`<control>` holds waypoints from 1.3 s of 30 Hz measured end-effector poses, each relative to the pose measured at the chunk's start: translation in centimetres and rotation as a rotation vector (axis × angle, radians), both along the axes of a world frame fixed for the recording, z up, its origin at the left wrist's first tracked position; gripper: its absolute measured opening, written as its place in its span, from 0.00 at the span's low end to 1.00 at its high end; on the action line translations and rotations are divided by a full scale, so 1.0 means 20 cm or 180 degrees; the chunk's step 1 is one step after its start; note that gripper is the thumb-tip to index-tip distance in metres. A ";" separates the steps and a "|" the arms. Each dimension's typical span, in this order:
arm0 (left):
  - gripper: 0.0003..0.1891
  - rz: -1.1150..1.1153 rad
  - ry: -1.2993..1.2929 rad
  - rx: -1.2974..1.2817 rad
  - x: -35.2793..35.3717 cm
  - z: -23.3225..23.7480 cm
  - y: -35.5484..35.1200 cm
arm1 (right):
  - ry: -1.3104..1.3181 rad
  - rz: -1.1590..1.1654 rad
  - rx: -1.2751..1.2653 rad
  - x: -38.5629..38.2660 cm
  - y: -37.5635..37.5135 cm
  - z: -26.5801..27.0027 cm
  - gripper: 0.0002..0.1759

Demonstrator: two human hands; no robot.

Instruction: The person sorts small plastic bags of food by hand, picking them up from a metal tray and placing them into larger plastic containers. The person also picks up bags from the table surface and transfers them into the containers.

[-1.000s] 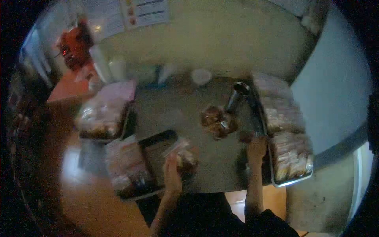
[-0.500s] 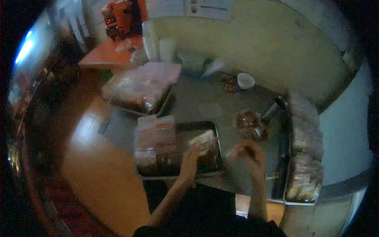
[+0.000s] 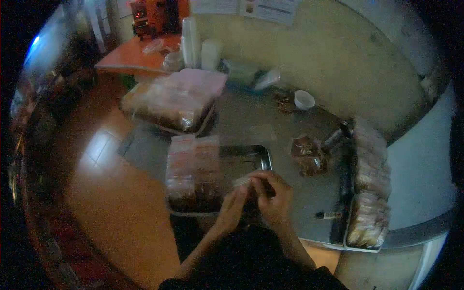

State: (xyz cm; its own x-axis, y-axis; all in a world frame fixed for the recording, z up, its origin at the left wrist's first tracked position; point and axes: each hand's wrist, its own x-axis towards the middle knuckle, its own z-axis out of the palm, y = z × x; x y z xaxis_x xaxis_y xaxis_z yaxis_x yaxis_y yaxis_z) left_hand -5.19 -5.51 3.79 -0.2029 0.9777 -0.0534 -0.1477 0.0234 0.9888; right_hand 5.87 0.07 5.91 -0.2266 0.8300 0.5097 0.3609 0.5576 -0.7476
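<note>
Over the front right of a metal tray (image 3: pixel 265 155), my two hands meet. My left hand (image 3: pixel 232 209) is closed around a pale, clear-topped plastic packet (image 3: pixel 242 181), seen nearly edge-on. At the packet's upper right edge, the fingers of my right hand (image 3: pixel 275 195) are pinched together; whether they hold something small as well is hidden. Rows of flat plastic packets (image 3: pixel 193 162), with pale upper parts and dark lower parts, fill the tray's left half. To the right of the tray lie small clear bags with reddish-brown contents (image 3: pixel 308 155).
Another tray heaped with packets (image 3: pixel 169 106) stands at the back left, a pink sheet (image 3: pixel 205 81) on it. Packed trays (image 3: pixel 369 220) line the right edge. A dark cylinder (image 3: pixel 336 137), a white bowl (image 3: pixel 304 100) and a small marker-like object (image 3: pixel 328 215) are on the table.
My right hand has moved left from beside the brown bags to meet my left hand at the packet. The packet has turned from broad side to nearly edge-on.
</note>
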 end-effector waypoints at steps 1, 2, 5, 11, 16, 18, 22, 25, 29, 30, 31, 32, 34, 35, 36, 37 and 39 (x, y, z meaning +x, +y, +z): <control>0.23 -0.0012 0.0311 0.0143 0.00 -0.03 -0.01 | -0.0043 -0.0027 -0.0182 0.00 0.00 0.00 0.06; 0.22 -0.0007 0.0621 0.0287 0.00 -0.06 -0.01 | -0.0087 -0.0040 -0.0370 0.00 -0.01 0.01 0.07; 0.21 -0.0222 0.0980 0.0024 -0.05 -0.10 -0.04 | -0.0202 -0.0234 -0.0437 -0.02 -0.04 0.03 0.12; 0.19 -0.0350 0.1001 0.1101 -0.19 -0.19 -0.08 | 0.0251 0.0881 -0.1217 0.00 0.03 0.00 0.15; 0.22 -0.0712 0.0778 0.0952 -0.34 -0.11 -0.25 | -0.0920 0.2053 -0.1681 -0.07 0.06 0.17 0.09; 0.24 -0.0348 0.0458 0.0311 -0.34 -0.05 -0.32 | -0.1018 0.2120 -0.1508 -0.14 0.05 0.14 0.08; 0.30 0.0483 0.0053 0.0252 -0.29 -0.11 -0.38 | -0.1225 0.1565 -0.0995 -0.26 0.06 0.00 0.07; 0.34 0.1005 0.0743 0.0220 -0.26 -0.13 -0.41 | -0.1253 0.1355 -0.0684 -0.33 0.04 -0.01 0.07; 0.25 0.1020 0.1527 -0.0593 -0.29 -0.06 -0.43 | -0.1339 0.0987 -0.0055 -0.35 0.04 -0.10 0.07; 0.21 0.0927 0.1549 -0.0795 -0.30 -0.02 -0.42 | -0.1334 0.0909 0.0154 -0.36 0.04 -0.11 0.07; 0.18 0.0839 0.1573 -0.0995 -0.31 -0.01 -0.41 | -0.1456 0.0836 0.0100 -0.37 0.03 -0.10 0.07; 0.16 0.1036 0.1749 -0.0841 -0.31 -0.02 -0.41 | -0.1576 0.0766 0.0048 -0.37 0.02 -0.09 0.07; 0.11 0.1432 0.2093 -0.0544 -0.28 -0.06 -0.42 | -0.1676 0.0677 0.0249 -0.38 0.01 -0.06 0.08; 0.12 0.1362 0.2547 -0.0279 -0.27 -0.07 -0.42 | -0.1649 0.0657 0.0501 -0.38 0.01 -0.04 0.08; 0.13 0.1282 0.2996 -0.0009 -0.26 -0.08 -0.43 | -0.1620 0.0635 0.0753 -0.38 0.02 -0.03 0.09; 0.14 0.1190 0.3435 0.0269 -0.26 -0.09 -0.44 | -0.1593 0.0651 0.0591 -0.38 0.02 -0.04 0.08; 0.16 0.1089 0.3912 0.1197 -0.25 -0.17 -0.41 | -0.1544 0.0670 0.0268 -0.39 0.03 -0.07 0.08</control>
State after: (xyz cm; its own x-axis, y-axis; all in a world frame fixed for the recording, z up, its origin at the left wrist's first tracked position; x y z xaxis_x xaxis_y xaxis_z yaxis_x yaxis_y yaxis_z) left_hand -10.14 -13.69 0.46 -0.1613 0.7829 0.6009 0.8967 -0.1380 0.4205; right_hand -1.87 0.66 4.48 -0.6098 0.7020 0.3679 0.5277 0.7060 -0.4724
